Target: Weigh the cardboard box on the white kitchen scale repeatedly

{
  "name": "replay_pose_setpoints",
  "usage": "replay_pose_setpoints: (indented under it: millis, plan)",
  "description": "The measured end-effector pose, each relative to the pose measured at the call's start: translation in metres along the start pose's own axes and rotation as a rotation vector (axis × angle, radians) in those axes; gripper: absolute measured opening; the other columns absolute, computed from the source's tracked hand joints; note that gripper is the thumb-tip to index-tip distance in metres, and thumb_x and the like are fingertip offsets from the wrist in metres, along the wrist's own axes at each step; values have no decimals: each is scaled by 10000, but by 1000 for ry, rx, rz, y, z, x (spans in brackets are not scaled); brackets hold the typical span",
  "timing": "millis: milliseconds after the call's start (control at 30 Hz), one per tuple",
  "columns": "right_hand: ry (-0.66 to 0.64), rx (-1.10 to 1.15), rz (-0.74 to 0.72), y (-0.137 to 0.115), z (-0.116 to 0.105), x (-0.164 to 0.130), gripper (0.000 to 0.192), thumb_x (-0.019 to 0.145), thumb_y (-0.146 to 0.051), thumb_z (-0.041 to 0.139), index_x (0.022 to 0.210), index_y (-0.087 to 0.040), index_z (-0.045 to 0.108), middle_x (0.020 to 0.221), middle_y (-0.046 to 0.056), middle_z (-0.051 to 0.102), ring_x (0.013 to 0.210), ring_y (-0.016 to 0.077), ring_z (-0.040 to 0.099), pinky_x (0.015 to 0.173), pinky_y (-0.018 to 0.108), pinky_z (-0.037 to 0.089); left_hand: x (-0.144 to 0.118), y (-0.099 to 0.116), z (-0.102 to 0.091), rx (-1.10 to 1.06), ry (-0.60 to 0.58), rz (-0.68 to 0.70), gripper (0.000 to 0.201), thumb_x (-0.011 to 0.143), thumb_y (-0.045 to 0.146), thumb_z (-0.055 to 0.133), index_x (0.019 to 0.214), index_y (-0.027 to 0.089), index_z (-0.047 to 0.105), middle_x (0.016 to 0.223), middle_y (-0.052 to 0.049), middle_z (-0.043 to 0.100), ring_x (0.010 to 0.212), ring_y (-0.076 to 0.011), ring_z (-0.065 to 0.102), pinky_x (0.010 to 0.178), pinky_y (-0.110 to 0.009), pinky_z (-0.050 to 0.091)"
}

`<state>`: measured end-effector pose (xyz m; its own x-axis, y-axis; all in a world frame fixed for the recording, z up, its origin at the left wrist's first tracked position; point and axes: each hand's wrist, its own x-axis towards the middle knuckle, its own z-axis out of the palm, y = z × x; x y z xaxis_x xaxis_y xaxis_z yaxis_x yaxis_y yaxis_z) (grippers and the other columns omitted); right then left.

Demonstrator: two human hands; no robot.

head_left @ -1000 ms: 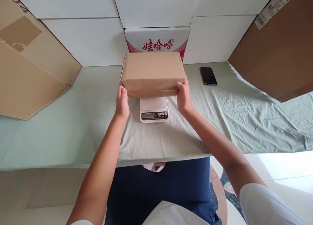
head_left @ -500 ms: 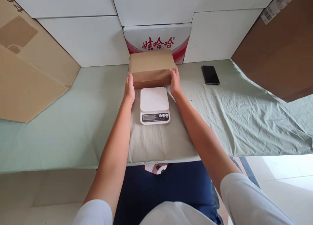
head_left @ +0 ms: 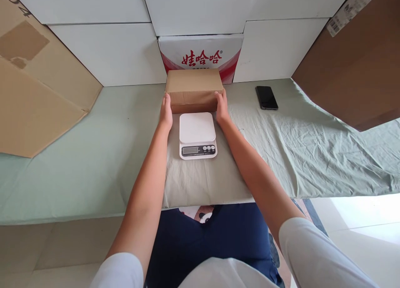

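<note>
A small brown cardboard box [head_left: 193,86] is held between my two hands, just behind the scale. My left hand [head_left: 166,112] grips its left end, thumb at the front corner and the other fingers hidden behind the side. On the right end, my right hand [head_left: 222,106] has its thumb on the front face and its fingers round the side. In front of the box lies a white digital kitchen scale [head_left: 198,134], flat on the cloth between my forearms, its platform bare and its display dark. Whether the box touches the table, I cannot tell.
A black smartphone [head_left: 266,98] lies to the right on the green cloth [head_left: 125,154]. Large cardboard panels stand at left [head_left: 46,92] and right [head_left: 353,71]. White boards [head_left: 106,50] and a white carton with red print [head_left: 231,46] close off the back.
The box has levelled and shifted slightly down and left, with both hands still on it. The camera view has moved a little; the scale has stayed in place.
</note>
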<state>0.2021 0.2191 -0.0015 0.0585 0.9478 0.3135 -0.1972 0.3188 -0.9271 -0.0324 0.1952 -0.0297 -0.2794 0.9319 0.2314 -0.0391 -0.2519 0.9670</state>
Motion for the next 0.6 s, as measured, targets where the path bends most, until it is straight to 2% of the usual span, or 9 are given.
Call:
replay_pose_setpoints:
  millis: [167, 333, 400, 500, 600]
  plan:
    - [-5, -18, -2, 1, -1, -3, 571, 797, -571, 510, 1311, -324, 521, 1457, -16, 607, 1444, 221, 488, 1308, 472, 351, 2, 2, 3, -13, 14, -1, 846, 841, 842, 473, 1463, 273, 551, 1655, -67, 443, 1601, -242, 303, 1341, -415, 158]
    - [-14, 9, -11, 3, -4, 1, 574, 810, -561, 505, 1323, -308, 548, 1491, -9, 598, 1477, 218, 472, 1327, 469, 313, 2, 0, 3, -11, -7, -3, 840, 857, 835, 450, 1472, 272, 545, 1680, -57, 405, 1628, -235, 218, 1346, -392, 144]
    - [-3, 30, 6, 4, -8, 5, 647, 802, -575, 512, 1376, -278, 513, 1578, 9, 529, 1523, 205, 431, 1346, 447, 270, 2, 0, -1, -2, -6, 13, 840, 871, 818, 454, 1509, 273, 500, 1711, -53, 343, 1636, -227, 176, 1350, -386, 127]
    - [33, 80, 89, 6, -18, 13, 813, 776, -610, 524, 1489, -244, 389, 1692, 31, 376, 1583, 176, 356, 1358, 437, 228, 5, 2, -13, 28, 92, 32, 876, 889, 793, 456, 1595, 285, 355, 1767, -39, 153, 1647, -216, 91, 1353, -397, 106]
    - [79, 104, 146, 8, -31, 20, 841, 769, -648, 536, 1511, -298, 351, 1715, 3, 331, 1605, 173, 320, 1359, 506, 188, 8, 5, -26, 41, 147, 43, 875, 912, 789, 399, 1624, 293, 286, 1776, -18, 61, 1646, -196, 45, 1352, -379, 111]
